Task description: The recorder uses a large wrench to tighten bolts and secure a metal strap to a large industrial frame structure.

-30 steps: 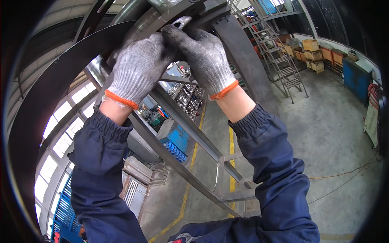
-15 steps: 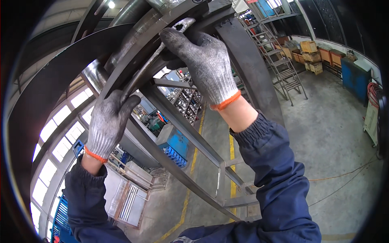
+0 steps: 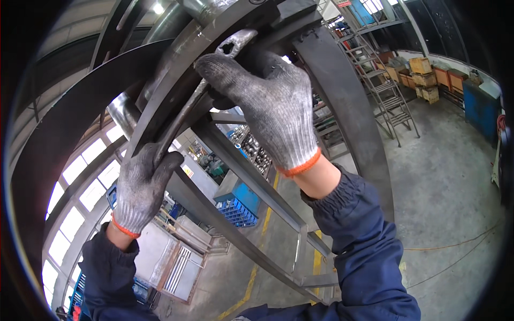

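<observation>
A long metal wrench [image 3: 183, 111] lies slantwise beneath a curved dark steel beam [image 3: 176, 75]. My left hand [image 3: 142, 184], in a grey knit glove with an orange cuff, is closed round its lower end. Higher up, my gloved right hand [image 3: 267, 104] grips the shaft just below the worn, ring-like upper end. That end pokes out past my right thumb, close against the beam's underside. Whatever the upper end bears on is hidden behind the glove and the steel.
Steel legs with crossbars [image 3: 251, 176] stand below my hands, and a broad dark upright [image 3: 348, 107] rises on the right. Farther off are a rolling step ladder [image 3: 383, 88], stacked wooden crates [image 3: 423, 80], a blue cabinet [image 3: 481, 109] and a blue plastic crate [image 3: 235, 213]. Cables [image 3: 455, 249] cross the floor.
My right hand has shifted slightly left and down along the wrench, so more of the ring-like end shows. My left hand keeps its grip. The whole view has shifted a little.
</observation>
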A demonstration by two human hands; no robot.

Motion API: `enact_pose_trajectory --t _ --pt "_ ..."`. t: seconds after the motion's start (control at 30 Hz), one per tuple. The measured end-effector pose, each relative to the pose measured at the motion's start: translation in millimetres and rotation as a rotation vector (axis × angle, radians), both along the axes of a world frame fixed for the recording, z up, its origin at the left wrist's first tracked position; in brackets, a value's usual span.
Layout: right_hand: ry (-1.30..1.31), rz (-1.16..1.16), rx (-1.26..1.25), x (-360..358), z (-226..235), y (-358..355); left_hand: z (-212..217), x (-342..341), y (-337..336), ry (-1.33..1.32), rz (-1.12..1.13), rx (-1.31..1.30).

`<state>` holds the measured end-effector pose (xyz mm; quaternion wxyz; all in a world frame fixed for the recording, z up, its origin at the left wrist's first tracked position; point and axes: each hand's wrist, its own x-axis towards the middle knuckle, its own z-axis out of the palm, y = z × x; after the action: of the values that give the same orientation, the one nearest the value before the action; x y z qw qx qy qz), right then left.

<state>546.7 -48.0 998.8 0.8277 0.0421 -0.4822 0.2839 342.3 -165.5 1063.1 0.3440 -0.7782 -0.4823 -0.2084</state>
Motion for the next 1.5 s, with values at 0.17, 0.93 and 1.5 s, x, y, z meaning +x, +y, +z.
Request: enact_pose_trajectory --t 0.17,0.93,1.5 --pt "0.099 -0.195 0.121 -2 3 6 -14 -13 68 -0.049 -0.204 0.104" --pt "0.055 -0.542 0.036 22 -16 17 -87 18 165 -0.602 -0.466 -0.080" --pt "-0.003 -0.065 -0.171 -7 -17 -36 -69 -29 47 -0.459 -0.079 -0.199"
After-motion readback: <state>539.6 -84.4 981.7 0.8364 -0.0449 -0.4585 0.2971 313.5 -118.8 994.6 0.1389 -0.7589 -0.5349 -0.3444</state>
